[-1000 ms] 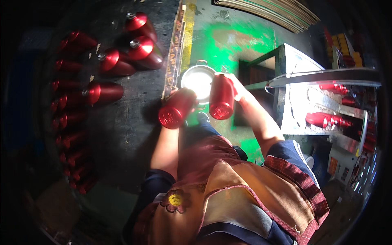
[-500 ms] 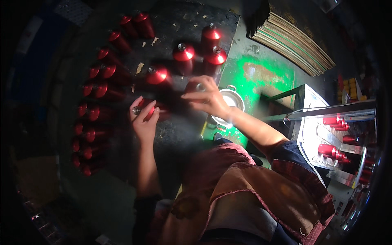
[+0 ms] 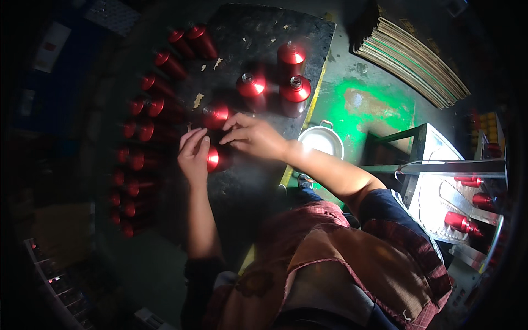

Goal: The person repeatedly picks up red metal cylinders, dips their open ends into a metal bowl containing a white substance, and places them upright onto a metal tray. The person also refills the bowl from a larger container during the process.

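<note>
Red metal-looking bottles with narrow necks stand on a dark worn tabletop. My left hand (image 3: pixel 193 157) is at one red bottle (image 3: pixel 215 158), its bent fingers over the neck end, which they hide. Just to the right, my right hand (image 3: pixel 254 137) reaches in with thumb and fingers apart, and I see nothing between them. Its fingertips are close to another red bottle (image 3: pixel 216 115), slightly farther away. Farther off to the right are three more: a red bottle (image 3: pixel 252 88), a second red bottle (image 3: pixel 291 55) and a third red bottle (image 3: pixel 295 91) with its open mouth showing.
Several red bottles (image 3: pixel 144 132) form a curved row along the table's left side. A pale two-handled pot (image 3: pixel 324 142) stands beyond the right edge. Stacked cardboard sheets (image 3: pixel 410 63) lie at far right. A brightly lit stand (image 3: pixel 432 181) with red bottles is nearer on the right.
My right hand has moved left toward my left hand; the dark red blurred shape and clear ring by its fingers no longer show. The bottle neck at my left hand is now covered. The view has shifted slightly.
</note>
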A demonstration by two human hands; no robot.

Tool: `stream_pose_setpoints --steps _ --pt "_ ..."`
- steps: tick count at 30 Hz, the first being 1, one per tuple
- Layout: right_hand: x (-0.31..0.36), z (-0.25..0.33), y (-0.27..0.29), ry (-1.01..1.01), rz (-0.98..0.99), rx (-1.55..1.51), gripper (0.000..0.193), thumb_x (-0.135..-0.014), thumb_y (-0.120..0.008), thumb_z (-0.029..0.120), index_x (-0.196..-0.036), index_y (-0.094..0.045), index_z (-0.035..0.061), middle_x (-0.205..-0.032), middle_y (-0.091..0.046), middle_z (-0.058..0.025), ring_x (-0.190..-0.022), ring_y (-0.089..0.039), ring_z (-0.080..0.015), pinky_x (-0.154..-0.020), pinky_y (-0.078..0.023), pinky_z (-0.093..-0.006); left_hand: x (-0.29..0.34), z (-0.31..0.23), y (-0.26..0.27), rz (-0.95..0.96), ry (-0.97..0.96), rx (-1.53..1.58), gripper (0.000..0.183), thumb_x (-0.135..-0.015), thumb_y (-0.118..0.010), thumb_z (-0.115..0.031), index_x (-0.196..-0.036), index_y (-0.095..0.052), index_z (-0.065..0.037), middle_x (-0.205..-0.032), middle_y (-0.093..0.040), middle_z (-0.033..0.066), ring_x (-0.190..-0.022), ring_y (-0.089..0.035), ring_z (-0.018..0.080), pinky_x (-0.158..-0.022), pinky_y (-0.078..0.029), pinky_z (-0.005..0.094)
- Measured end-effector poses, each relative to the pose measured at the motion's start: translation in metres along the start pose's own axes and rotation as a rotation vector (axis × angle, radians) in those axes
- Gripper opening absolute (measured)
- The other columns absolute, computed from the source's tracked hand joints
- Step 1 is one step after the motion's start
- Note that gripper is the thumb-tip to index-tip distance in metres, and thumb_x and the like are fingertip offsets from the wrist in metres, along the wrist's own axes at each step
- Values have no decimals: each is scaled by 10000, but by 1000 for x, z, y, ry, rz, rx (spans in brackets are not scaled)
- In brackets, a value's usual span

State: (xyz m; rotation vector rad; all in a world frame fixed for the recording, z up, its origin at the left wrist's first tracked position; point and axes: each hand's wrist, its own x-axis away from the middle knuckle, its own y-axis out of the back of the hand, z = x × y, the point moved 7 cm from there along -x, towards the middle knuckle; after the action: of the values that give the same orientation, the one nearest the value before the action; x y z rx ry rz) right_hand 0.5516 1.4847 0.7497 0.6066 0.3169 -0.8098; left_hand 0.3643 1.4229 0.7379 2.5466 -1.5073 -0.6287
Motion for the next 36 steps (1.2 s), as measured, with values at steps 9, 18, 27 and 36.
stream_pose_setpoints --steps 9,18,27,36 --pt "54 -71 137 -661 -490 -190 783 -783 -824 190 -1428 -436 -26 -793 -619 -37 -693 -605 -95 -631 -510 -250 -35 1 -35 70 258 135 435 -898 -704 -42 -1318 -598 -15 -701 -532 -44 -503 -413 14 -433 -312 193" --pt "56 -77 139 -484 -75 -5 334 -793 -754 134 -1105 -665 54 -916 -710 -148 -804 -719 -232 -728 -554 -350 -11 7 -42 73 239 -22 251 -883 -717 -42 -1132 -684 -26 -681 -516 -62 -521 -398 7 -462 -295 214" --pt "257 78 126 -522 -244 48 379 -772 -741 85 -1143 -672 62 -1003 -724 -65 -934 -664 -135 -834 -539 -314 160 -50 -7 18 -161 -6 279 -841 -760 -37 -1115 -709 -28 -927 -664 -6 -805 -597 97 -742 -521 273" --pt "500 161 112 -863 -388 115 266 -781 -722 119 -1033 -692 40 -878 -724 -83 -813 -639 -147 -775 -508 -335 307 -37 -110 783 194 315 248 -883 -668 20 -1130 -650 6 -695 -537 -18 -486 -423 33 -426 -331 196"
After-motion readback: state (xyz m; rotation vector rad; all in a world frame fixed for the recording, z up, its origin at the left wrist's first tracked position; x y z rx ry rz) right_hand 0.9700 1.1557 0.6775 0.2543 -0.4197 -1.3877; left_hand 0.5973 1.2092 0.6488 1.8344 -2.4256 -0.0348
